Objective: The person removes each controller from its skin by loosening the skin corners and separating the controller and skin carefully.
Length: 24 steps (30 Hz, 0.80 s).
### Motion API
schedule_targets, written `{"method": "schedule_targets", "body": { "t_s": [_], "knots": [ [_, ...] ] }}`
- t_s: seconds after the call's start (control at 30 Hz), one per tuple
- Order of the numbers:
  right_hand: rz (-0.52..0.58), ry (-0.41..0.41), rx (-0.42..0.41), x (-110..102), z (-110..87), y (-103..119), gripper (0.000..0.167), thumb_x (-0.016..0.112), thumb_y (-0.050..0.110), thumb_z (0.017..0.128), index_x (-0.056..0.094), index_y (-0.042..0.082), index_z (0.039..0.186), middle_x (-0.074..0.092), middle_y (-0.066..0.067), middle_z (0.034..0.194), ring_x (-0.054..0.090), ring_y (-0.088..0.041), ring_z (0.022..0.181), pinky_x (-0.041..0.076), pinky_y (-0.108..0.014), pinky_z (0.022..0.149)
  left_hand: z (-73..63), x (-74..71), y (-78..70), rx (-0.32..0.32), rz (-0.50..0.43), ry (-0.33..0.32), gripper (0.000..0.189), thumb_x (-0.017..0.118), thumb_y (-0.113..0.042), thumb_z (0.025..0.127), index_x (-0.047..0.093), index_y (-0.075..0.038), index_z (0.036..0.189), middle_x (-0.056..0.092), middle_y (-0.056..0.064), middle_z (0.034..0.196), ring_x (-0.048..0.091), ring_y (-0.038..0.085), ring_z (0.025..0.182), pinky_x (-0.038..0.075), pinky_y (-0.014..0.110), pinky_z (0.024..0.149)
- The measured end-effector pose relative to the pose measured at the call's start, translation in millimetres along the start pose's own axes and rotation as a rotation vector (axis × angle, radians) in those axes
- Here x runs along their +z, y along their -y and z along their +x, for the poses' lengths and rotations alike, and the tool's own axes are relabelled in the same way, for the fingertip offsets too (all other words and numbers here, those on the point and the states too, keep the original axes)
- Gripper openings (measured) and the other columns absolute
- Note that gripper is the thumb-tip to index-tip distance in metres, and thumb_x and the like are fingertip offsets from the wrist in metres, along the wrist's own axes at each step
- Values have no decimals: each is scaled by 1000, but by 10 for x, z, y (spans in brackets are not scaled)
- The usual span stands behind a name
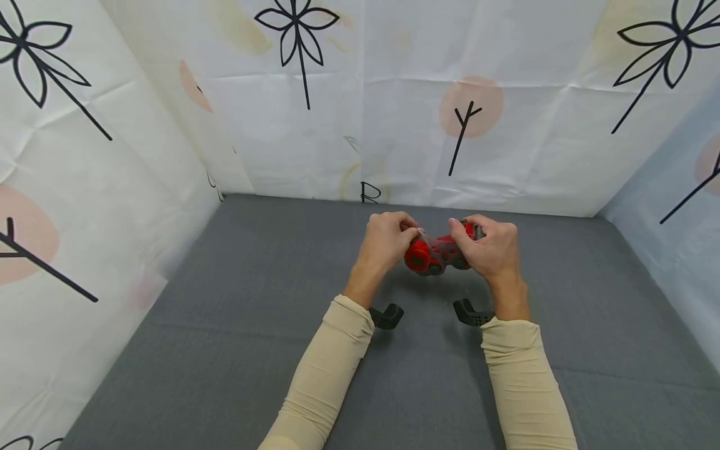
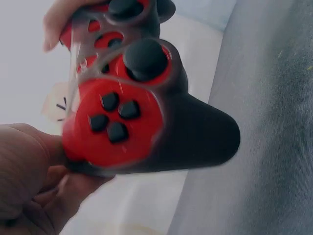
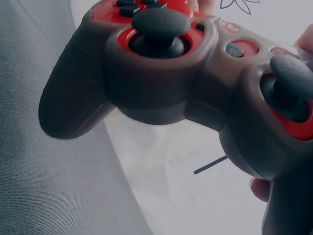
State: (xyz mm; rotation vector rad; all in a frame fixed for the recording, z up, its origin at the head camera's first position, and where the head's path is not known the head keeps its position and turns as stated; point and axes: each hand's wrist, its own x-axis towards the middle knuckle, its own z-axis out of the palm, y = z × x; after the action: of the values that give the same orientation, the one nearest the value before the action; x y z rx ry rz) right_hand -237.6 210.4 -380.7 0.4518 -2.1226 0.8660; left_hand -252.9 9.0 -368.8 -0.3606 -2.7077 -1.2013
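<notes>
A red and dark grey game controller (image 1: 441, 250) with two thumbsticks is held up over the grey surface, its handles toward the person. A glossy, see-through smoky layer covers part of its red face, as the left wrist view shows on the game controller (image 2: 117, 125). My left hand (image 1: 385, 242) pinches its upper left edge, thumb close beside the button cluster. At the other end, my right hand (image 1: 492, 250) grips the right handle, thumb on top. From the right wrist view, one fingertip (image 3: 260, 189) shows behind that handle.
A grey cloth-covered table (image 1: 253, 281) spreads beneath both arms. White printed fabric walls (image 1: 405, 144) with black plant drawings stand at the back and on both sides. Black angled brackets (image 1: 388, 317) stick out by each wrist.
</notes>
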Motion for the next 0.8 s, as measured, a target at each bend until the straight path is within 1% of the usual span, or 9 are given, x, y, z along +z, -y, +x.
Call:
{"method": "schedule_targets", "body": {
  "t_s": [0.2,0.33,0.53,0.67,0.8],
  "knots": [
    [70,-40,10,-36,2,3,28,71,24,84,75,-4,81,58,-13,51,26,12,41,25,-15,40,5,-20,26,59,-52,-28,9,74,-20,95,79,-14,100,79,2,92,71,11,76,57,19,64],
    [102,-73,12,-72,14,2,27,72,22,83,75,-4,81,59,-14,50,25,13,40,23,-15,39,1,-9,26,96,-48,-48,9,74,-19,95,78,-14,102,80,1,95,71,12,76,57,19,65],
    [130,-132,15,-142,33,-7,27,71,19,83,75,-7,80,54,-14,47,26,15,42,25,-10,43,9,28,50,149,-41,-62,8,73,-16,95,76,-13,102,79,0,95,68,12,73,54,16,64],
    [122,-178,67,-160,42,-5,27,72,20,84,75,-6,78,50,-12,46,25,13,42,23,-10,44,16,60,73,199,-32,-94,5,72,-12,95,75,-11,100,79,2,93,69,13,72,53,16,63],
    [93,-214,137,-156,45,-31,31,71,24,85,77,-5,78,55,-17,48,28,14,40,24,-10,44,10,93,56,258,-6,-145,4,69,-11,98,72,-10,101,79,4,98,70,13,76,52,17,62]
  ]
}}
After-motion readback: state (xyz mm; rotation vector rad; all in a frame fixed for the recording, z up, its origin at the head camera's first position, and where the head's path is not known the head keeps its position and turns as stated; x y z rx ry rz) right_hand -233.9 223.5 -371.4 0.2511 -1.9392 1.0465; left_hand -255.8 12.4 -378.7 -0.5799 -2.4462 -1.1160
